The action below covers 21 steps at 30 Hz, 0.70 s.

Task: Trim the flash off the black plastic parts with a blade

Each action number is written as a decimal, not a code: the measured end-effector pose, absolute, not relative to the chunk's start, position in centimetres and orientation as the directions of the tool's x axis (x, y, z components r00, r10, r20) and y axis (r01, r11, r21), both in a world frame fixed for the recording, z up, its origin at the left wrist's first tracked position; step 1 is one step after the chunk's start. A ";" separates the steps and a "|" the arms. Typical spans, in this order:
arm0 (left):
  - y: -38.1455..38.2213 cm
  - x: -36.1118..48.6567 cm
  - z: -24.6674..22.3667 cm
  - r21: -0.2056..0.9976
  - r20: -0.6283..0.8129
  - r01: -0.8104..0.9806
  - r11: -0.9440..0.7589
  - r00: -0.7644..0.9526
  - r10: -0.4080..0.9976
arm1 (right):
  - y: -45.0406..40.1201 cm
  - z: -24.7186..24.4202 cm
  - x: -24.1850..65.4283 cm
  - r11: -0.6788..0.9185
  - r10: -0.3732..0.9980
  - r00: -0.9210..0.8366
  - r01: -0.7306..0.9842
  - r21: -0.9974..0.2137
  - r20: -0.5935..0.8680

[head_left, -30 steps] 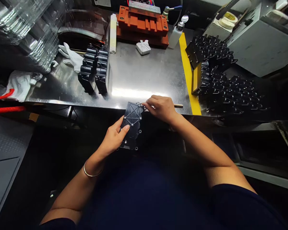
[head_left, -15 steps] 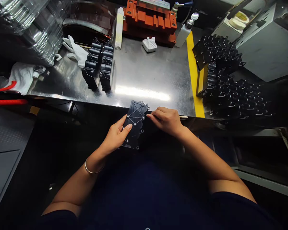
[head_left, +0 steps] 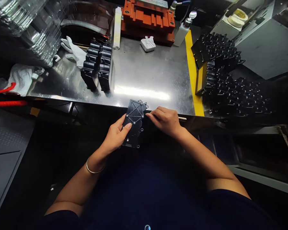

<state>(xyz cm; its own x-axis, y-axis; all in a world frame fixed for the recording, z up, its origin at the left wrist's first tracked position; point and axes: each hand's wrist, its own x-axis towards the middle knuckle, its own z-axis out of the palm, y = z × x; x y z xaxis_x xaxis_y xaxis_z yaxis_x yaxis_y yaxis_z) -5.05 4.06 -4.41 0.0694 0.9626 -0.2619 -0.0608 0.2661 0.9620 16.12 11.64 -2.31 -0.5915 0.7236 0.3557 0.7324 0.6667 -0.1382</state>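
Observation:
My left hand (head_left: 117,133) is closed around the left side of a flat black plastic part (head_left: 135,110), its thumb lying on the face. Raised cross ribs, small round fastener points and ring lugs along the edge show on the part, which is held tilted just in front of the bench edge. My right hand (head_left: 165,119) is curled at the part's upper right edge, with thumb and forefinger pinched together. Behind its knuckles pokes the pale end of a thin stick-like tool (head_left: 182,118); the rest is hidden in the fist.
On the metal bench (head_left: 148,73) two black housings (head_left: 105,65) stand at left, near a white glove (head_left: 74,52). An orange fixture (head_left: 148,19), a white wrapped block (head_left: 148,44) and a pump bottle (head_left: 183,32) sit behind. Many black parts (head_left: 220,73) crowd the right, past yellow tape (head_left: 193,76).
The view has shifted very slightly. Both hands keep nearly the same place on and beside the black part, and the right fingertips stay close to its edge.

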 end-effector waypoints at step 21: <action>3.9 -4.8 -4.5 0.963 -0.252 -0.088 0.255 0.043 0.967 | 10.6 -2.8 16.3 0.585 0.806 -0.479 0.736 -0.342 0.348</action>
<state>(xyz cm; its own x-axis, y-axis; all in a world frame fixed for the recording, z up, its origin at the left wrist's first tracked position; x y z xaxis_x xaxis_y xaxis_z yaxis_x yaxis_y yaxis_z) -4.79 3.90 -4.51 0.0430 0.9667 -0.2521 -0.0879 0.2551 0.9629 16.29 10.57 -2.81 -0.4787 0.8060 0.3483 0.7355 0.5847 -0.3422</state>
